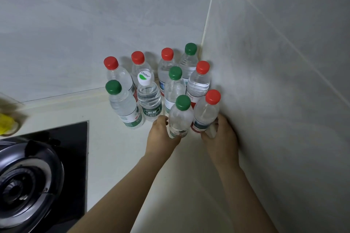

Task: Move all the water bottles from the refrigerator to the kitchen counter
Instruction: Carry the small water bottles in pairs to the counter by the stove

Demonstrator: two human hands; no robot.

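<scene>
L hand (161, 134) grips green-cap btl (180, 117); R hand (221, 136) grips red-cap btl (205, 115); white cap (145, 77) reads "C'estbon".

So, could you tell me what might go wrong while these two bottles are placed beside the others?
The green-capped clear plastic bottle in the left hand sits close to the white-capped bottle; a nudge might topple the packed group.
The right hand, gripping the red-capped clear plastic bottle, is close against the grey tiled wall and could knock it on release.
A fallen bottle might roll toward the black gas stove.
</scene>
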